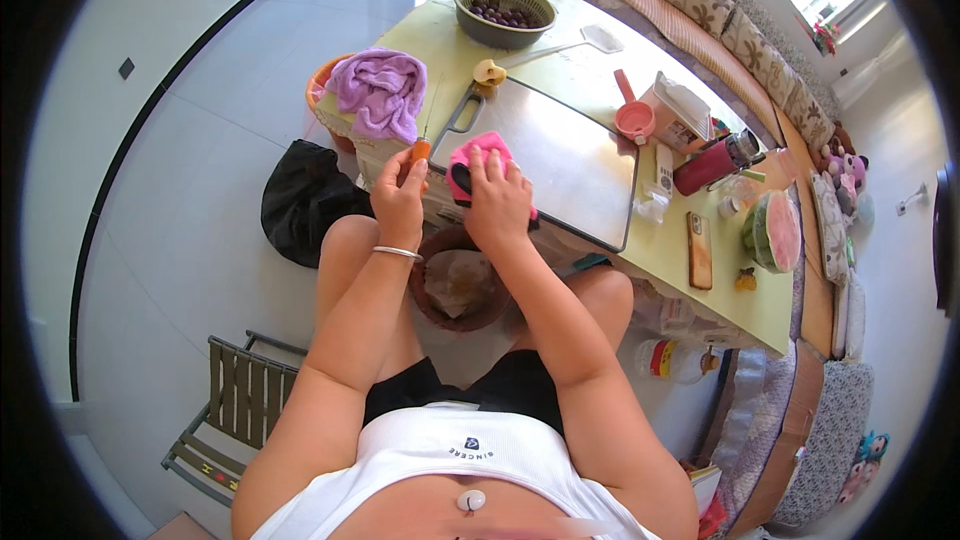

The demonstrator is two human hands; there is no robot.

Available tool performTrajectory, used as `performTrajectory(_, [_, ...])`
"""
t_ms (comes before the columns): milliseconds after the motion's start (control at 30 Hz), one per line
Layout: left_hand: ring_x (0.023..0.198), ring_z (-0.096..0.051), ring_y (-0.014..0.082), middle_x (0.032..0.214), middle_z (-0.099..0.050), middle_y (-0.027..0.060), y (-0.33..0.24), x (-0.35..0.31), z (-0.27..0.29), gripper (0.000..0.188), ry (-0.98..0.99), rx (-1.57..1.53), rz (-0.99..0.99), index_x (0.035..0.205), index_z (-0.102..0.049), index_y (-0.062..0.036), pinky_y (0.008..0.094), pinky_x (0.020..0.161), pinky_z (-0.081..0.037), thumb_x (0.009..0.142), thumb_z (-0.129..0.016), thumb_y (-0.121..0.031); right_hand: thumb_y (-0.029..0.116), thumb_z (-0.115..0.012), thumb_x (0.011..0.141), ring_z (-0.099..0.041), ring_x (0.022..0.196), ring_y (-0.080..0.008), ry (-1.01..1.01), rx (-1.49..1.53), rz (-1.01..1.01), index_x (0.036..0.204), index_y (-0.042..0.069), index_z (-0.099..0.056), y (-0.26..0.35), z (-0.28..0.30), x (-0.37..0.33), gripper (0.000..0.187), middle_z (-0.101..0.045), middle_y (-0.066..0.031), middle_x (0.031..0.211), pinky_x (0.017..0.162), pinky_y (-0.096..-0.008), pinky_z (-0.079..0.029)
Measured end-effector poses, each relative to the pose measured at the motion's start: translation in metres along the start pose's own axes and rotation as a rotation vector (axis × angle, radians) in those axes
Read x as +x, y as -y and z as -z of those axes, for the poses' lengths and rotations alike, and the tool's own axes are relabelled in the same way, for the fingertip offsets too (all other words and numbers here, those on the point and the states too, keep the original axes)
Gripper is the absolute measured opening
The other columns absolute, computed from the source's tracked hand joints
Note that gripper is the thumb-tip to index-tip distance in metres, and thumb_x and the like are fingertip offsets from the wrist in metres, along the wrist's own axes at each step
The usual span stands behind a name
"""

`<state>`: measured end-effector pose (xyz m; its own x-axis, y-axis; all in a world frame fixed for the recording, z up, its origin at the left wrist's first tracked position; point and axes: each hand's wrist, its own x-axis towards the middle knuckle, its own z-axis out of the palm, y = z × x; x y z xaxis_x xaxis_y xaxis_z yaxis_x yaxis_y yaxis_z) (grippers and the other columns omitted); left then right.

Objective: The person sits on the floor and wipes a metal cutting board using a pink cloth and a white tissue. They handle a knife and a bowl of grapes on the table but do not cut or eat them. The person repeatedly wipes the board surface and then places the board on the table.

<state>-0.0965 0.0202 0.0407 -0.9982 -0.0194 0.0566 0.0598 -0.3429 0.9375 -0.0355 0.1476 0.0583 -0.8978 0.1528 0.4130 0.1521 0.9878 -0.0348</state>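
Note:
My left hand (pixel 399 202) is closed around the orange handle (pixel 421 149) of a slim tool whose thin metal shaft or blade points away from me. Beside it, my right hand (pixel 501 202) lies over a pink cloth (pixel 483 143) with a black part, fingers curled onto it at the table's near edge. Just beyond is a metal cutting board (pixel 560 155) with a dark rim and a handle cutout. A piece of pale yellow fruit (pixel 489 72) rests by the board's far left corner. Between my knees stands a brown bin (pixel 425 285) with a liner.
On the pale green table (pixel 760 312) are a colander (pixel 505 37) of dark round fruit, a purple towel (pixel 378 90), a pink dipper (pixel 634 120), a red thermos (pixel 705 165), a phone (pixel 699 251) and a cut watermelon (pixel 770 232). A folding chair (pixel 245 395) stands left.

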Motion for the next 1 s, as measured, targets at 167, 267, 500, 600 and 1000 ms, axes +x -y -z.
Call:
performTrajectory(167, [0.066, -0.051, 0.0035, 0.088, -0.064, -0.0019, 0.002, 0.006, 0.001, 0.024, -0.008, -0.018, -0.035, 0.113, -0.067, -0.0005, 0.0188, 0.059, -0.043, 0.091, -0.066, -0.010, 0.017, -0.064, 0.077, -0.052, 0.118, -0.0347, -0.026, 0.020, 0.069, 0.137, 0.021, -0.053, 0.017, -0.009, 0.014, 0.061, -0.054, -0.0160, 0.135, 0.091, -0.0463, -0.042])
performTrajectory(267, [0.068, -0.052, 0.0039, 0.090, -0.065, -0.0013, 0.007, 0.011, 0.002, 0.024, -0.026, -0.013, -0.025, 0.113, -0.067, -0.0003, 0.0191, 0.060, -0.044, 0.091, -0.065, -0.010, 0.013, -0.070, 0.070, -0.051, 0.119, -0.0350, -0.037, 0.085, 0.161, 0.134, 0.025, -0.055, 0.013, -0.013, 0.020, 0.067, -0.053, -0.0126, 0.135, 0.088, -0.0484, -0.044])
performTrajectory(500, [0.072, -0.053, 0.0059, 0.096, -0.066, 0.0008, 0.006, 0.011, 0.002, 0.023, -0.007, 0.000, -0.025, 0.113, -0.067, 0.0011, 0.0202, 0.066, -0.044, 0.093, -0.061, -0.007, 0.013, -0.063, 0.076, -0.050, 0.120, -0.0314, -0.024, 0.232, 0.366, 0.114, 0.024, -0.068, -0.022, -0.006, -0.006, 0.040, -0.054, -0.0037, 0.134, 0.094, -0.0486, -0.043])
performTrajectory(600, [0.071, -0.053, 0.0056, 0.093, -0.066, 0.0011, 0.002, 0.005, 0.001, 0.023, 0.015, 0.074, -0.044, 0.113, -0.067, 0.0001, 0.0203, 0.065, -0.044, 0.092, -0.063, -0.008, 0.008, -0.064, 0.072, -0.051, 0.120, -0.0329, 0.002, 0.276, 0.319, 0.112, 0.022, -0.069, -0.043, 0.008, -0.025, 0.042, -0.054, -0.0048, 0.137, 0.098, -0.0487, -0.043])
performTrajectory(1000, [0.086, -0.062, 0.0286, 0.094, -0.064, 0.0128, -0.008, -0.030, -0.014, 0.028, 0.288, 0.590, -0.455, 0.109, -0.067, -0.0013, 0.0366, 0.080, -0.049, 0.083, -0.068, -0.011, -0.006, -0.066, 0.057, -0.057, 0.108, -0.0318, 0.217, 0.291, 0.020, 0.112, 0.019, -0.072, -0.124, 0.087, -0.079, 0.061, -0.062, -0.0060, 0.130, 0.094, -0.0388, -0.049])
